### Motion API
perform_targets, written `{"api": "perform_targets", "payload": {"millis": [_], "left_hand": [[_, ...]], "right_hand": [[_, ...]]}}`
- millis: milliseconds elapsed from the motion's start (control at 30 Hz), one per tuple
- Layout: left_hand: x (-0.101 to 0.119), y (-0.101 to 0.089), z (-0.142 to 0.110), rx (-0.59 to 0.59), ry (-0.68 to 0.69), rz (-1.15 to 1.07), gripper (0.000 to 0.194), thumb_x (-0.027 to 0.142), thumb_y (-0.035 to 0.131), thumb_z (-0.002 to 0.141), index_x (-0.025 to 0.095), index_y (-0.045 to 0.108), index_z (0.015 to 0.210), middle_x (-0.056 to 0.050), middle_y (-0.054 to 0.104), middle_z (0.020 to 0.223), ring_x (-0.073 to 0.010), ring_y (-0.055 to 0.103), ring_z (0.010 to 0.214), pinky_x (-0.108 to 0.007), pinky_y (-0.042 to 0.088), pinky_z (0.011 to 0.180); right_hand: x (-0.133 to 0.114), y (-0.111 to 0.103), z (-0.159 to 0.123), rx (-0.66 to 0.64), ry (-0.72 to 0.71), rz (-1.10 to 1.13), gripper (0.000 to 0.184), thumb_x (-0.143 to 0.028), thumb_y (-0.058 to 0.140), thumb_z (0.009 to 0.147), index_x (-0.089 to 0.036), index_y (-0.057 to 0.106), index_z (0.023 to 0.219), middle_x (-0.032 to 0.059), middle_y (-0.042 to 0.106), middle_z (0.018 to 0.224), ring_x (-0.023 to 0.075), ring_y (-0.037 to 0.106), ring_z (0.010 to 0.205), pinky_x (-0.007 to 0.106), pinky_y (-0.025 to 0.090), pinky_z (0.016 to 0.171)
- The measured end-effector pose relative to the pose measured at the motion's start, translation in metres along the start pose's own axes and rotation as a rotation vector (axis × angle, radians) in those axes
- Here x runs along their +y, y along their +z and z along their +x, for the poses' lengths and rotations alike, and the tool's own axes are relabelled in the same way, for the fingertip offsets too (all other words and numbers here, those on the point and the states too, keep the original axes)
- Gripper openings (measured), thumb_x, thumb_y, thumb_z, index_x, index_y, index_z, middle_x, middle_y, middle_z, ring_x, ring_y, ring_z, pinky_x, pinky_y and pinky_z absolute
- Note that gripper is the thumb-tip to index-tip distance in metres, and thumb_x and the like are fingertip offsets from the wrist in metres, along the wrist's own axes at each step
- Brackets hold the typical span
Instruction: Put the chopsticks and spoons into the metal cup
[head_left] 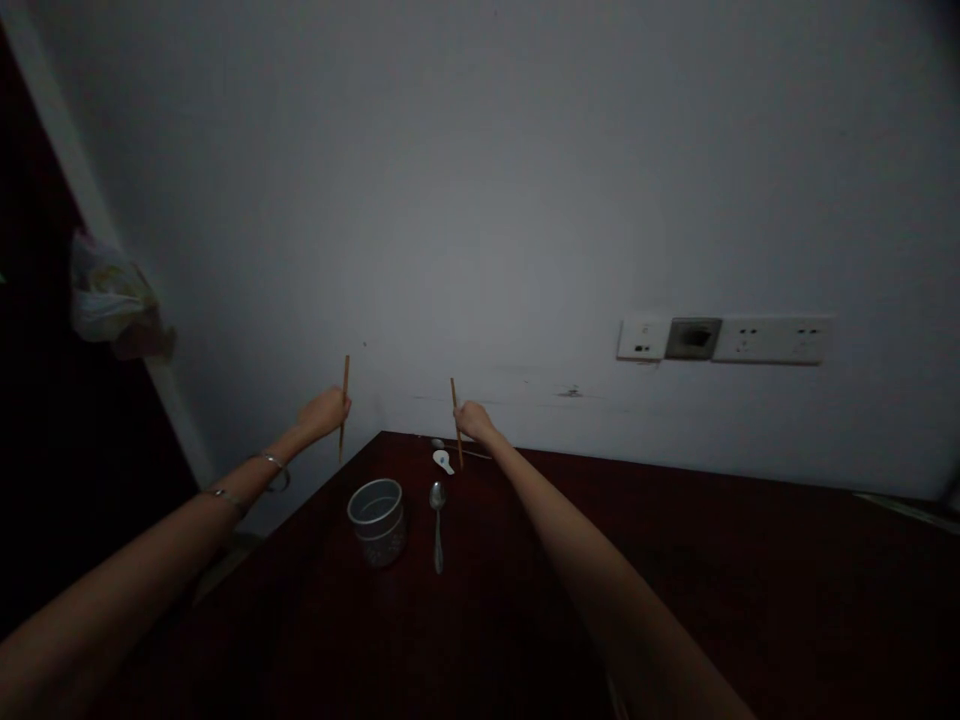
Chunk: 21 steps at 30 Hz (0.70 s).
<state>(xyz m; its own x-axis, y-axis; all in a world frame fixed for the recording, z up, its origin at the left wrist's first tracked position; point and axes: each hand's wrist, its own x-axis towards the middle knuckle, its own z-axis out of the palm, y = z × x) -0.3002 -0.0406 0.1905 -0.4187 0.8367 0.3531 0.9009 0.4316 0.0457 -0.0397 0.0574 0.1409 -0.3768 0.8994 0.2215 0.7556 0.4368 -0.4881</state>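
My left hand (325, 412) is closed round a wooden chopstick (345, 375), held upright beyond the table's left edge. My right hand (474, 420) grips another chopstick (459, 445), nearly upright, its lower end close to the tabletop. Beside that lower end lies a short white spoon (443, 461) with a small mark in its bowl. Behind it another spoon (439, 443) with a long thin handle lies partly hidden by the chopstick and my hand. Nearer to me, a metal spoon (437, 525) rests with its bowl away from me. To its left stands a grey metal cylindrical container (378, 525), its top uncovered.
The dark red table (480, 620) meets a pale wall (480, 200) at the back. Wall sockets (772, 340) sit to the right. A plastic bag (112, 290) hangs at the far left by a dark door. The light is dim.
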Motion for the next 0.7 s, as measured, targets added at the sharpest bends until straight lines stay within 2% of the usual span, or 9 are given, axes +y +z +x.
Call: {"api": "perform_targets", "payload": {"millis": [67,167,233,333,500,600,700], "left_hand": [[0.016,-0.022,0.002,0.073,0.011,-0.033,0.027,0.032,0.032,0.090,0.011,0.050,0.090,-0.016,0.060,0.090,-0.0286,0.059,0.088,-0.037,0.042,0.072],[0.049,-0.054,-0.003,0.186,0.097,-0.161,0.027,0.034,0.035,0.089,0.013,0.050,0.082,-0.012,0.060,0.079,-0.0242,0.057,0.080,-0.034,0.041,0.071],[0.074,-0.072,-0.011,0.222,0.166,-0.207,0.028,0.034,0.034,0.090,0.011,0.050,0.085,-0.009,0.058,0.078,-0.0213,0.055,0.078,-0.033,0.040,0.071],[0.116,-0.089,-0.026,0.242,0.274,-0.271,0.028,0.032,0.032,0.091,0.010,0.050,0.085,-0.008,0.057,0.078,-0.0182,0.052,0.075,-0.031,0.037,0.070],[0.190,-0.095,-0.065,0.245,0.511,-0.408,0.025,0.034,0.035,0.088,0.016,0.051,0.082,-0.005,0.057,0.073,-0.0169,0.051,0.068,-0.026,0.034,0.063],[0.231,-0.092,-0.099,0.249,0.682,-0.597,0.024,0.034,0.035,0.087,0.017,0.051,0.078,-0.001,0.053,0.065,-0.0157,0.049,0.062,-0.026,0.032,0.059],[0.265,-0.083,-0.136,0.192,0.766,-0.812,0.025,0.034,0.035,0.087,0.018,0.048,0.073,0.002,0.047,0.059,-0.0132,0.045,0.058,-0.024,0.031,0.057]], "right_hand": [[0.013,-0.025,-0.008,0.070,0.011,0.049,0.034,-0.028,0.040,0.088,-0.006,0.065,0.090,0.0196,0.068,0.094,0.0214,0.063,0.093,0.023,0.044,0.075],[0.034,-0.065,-0.025,0.156,0.030,0.133,0.034,-0.030,0.040,0.088,-0.008,0.064,0.079,0.0153,0.069,0.080,0.0178,0.065,0.077,0.022,0.045,0.067],[0.047,-0.092,-0.040,0.194,0.037,0.193,0.035,-0.031,0.039,0.088,-0.010,0.062,0.073,0.0113,0.068,0.072,0.0137,0.063,0.063,0.020,0.045,0.058],[0.063,-0.131,-0.070,0.235,0.031,0.295,0.033,-0.032,0.036,0.089,-0.012,0.058,0.073,0.0070,0.065,0.072,0.0080,0.055,0.052,0.017,0.042,0.048],[0.085,-0.179,-0.134,0.287,-0.147,0.806,0.025,-0.038,0.049,0.080,-0.015,0.053,0.071,0.0019,0.057,0.067,0.0070,0.048,0.054,0.012,0.034,0.035],[0.099,-0.192,-0.170,0.287,-0.196,0.923,0.028,-0.043,0.056,0.074,-0.016,0.053,0.071,0.0016,0.056,0.066,0.0085,0.049,0.057,0.011,0.032,0.031],[0.113,-0.192,-0.199,0.272,-0.170,0.947,0.031,-0.046,0.059,0.071,-0.015,0.054,0.072,0.0012,0.055,0.064,0.0094,0.050,0.056,0.012,0.033,0.029]]}}
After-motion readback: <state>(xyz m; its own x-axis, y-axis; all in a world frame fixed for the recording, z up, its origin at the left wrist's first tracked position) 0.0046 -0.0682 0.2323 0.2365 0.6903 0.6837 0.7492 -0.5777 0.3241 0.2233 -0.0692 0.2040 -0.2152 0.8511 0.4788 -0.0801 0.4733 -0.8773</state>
